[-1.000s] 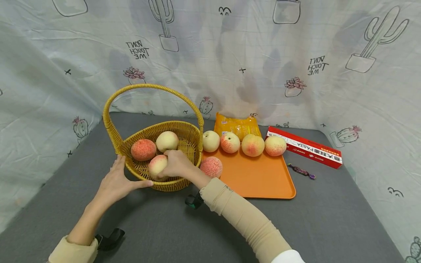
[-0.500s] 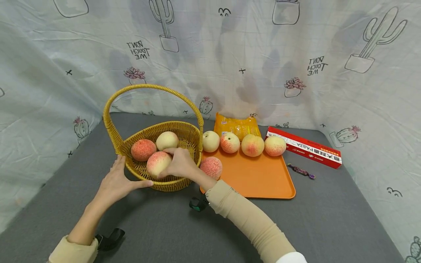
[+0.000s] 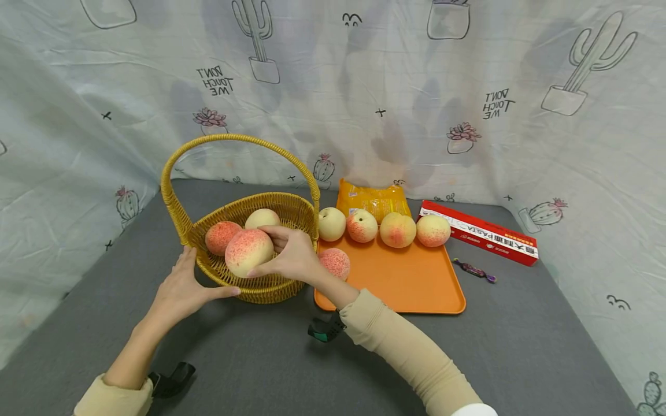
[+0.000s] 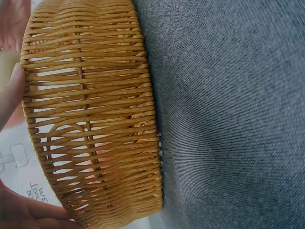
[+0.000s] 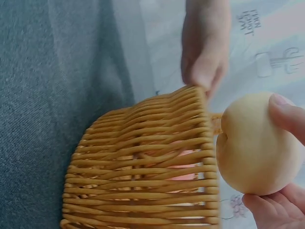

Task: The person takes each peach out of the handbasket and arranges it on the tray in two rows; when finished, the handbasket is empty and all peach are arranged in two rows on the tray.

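Head cam: right hand [image 3: 299, 254] has a pink-and-cream peach [image 3: 248, 254] pinched between thumb and fingers, up over the wicker basket [image 3: 270, 296]. A red peach [image 3: 222, 237] and a pale one [image 3: 262, 218] sit inside. Left hand [image 3: 179, 289] is spread wide on the basket's left end, thumb on the near rim. Orange tray [image 3: 406, 289] with five more fruits is just to the right.

Left wrist: basket side on the gray table [image 4: 228, 114], thumb and fingers well apart.

Right wrist: pinched peach is clear above the rim.
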The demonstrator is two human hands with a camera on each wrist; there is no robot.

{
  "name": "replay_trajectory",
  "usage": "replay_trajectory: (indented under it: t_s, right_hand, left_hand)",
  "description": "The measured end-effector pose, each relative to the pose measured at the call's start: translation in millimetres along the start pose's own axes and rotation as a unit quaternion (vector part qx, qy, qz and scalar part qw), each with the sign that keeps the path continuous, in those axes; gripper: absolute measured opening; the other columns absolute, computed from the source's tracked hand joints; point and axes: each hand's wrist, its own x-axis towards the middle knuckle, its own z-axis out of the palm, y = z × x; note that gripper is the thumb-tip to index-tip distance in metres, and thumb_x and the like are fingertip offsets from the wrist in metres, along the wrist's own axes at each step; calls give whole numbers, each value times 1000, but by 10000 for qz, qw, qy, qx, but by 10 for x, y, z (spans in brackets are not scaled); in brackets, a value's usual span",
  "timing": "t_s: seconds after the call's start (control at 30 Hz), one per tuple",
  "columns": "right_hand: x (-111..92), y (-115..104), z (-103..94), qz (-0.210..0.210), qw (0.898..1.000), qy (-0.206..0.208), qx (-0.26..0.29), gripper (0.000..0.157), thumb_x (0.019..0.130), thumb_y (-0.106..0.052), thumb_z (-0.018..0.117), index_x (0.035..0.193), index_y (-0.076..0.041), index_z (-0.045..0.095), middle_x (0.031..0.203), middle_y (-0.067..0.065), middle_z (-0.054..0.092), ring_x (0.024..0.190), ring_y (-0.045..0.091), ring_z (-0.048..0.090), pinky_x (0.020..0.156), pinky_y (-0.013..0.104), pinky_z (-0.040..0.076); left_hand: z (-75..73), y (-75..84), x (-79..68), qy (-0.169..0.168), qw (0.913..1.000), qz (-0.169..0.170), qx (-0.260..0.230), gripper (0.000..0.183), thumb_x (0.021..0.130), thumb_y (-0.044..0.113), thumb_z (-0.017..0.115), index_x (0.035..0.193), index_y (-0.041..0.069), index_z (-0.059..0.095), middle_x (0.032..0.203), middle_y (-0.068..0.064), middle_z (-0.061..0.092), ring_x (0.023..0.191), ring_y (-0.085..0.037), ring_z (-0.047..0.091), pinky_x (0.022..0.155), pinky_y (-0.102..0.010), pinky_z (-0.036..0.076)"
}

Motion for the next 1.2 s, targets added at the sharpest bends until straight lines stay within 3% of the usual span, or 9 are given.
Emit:
replay_trajectory:
  t_s: [0.3,0.5,0.8,1.2]
  right_hand:
    - [-187,-150,-192,-175,9995,73,253,74,64,11,84,132,6,56,129,19,61,117,19,61,94,25,49]
    - [-318,-140,-385,-215,9990,144,372,75,65,13,83,134,6,54,132,19,59,119,22,59,97,29,47]
    - [-517,-44,-693,-205,9966,587,542,75,63,18,81,133,9,53,130,23,58,120,31,58,98,37,48]
    - [-776,42,-1081,41,9915,1207,484,78,62,10,86,133,11,52,132,26,56,120,33,57,96,33,48]
  left_hand:
    - [-5,-8,12,10,10000,-28,32,137,71,61,78,148,-15,-6,151,-40,-7,135,-61,6,98,-75,20]
    - [-6,-15,13,-3,10000,-3,8,138,71,60,79,148,-14,-8,151,-39,-9,136,-60,5,100,-75,19]
    - [-13,-20,13,-78,10000,-35,52,137,71,61,78,148,-14,-7,151,-39,-9,136,-61,5,99,-75,20]
    - [-26,-13,24,-68,9999,27,80,136,72,61,78,148,-14,-7,151,-39,-10,136,-60,5,99,-75,19]
